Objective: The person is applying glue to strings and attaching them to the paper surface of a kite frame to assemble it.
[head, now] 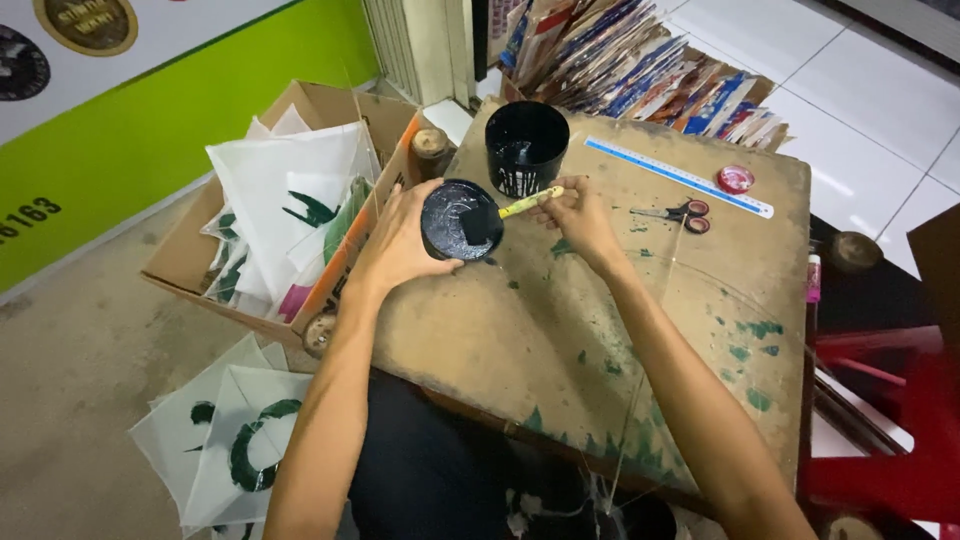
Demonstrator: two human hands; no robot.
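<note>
My left hand (395, 240) grips the rim of a round black lid (455, 215) smeared with dark paint, held at the left edge of a paint-stained wooden board (600, 330). My right hand (575, 215) holds a brush with a yellow handle (530, 202); its dark head rests inside the lid. A black paint bucket (525, 145) stands upright just behind the lid. Both forearms reach in from the bottom of the view.
A blue ruler (680, 177), red-handled scissors (675, 213) and a small pink tape roll (735, 179) lie on the board's far right. A cardboard box (300, 110) of white painted sheets sits left; more sheets (235, 430) lie on the floor. Stacked printed papers (640, 70) stand behind.
</note>
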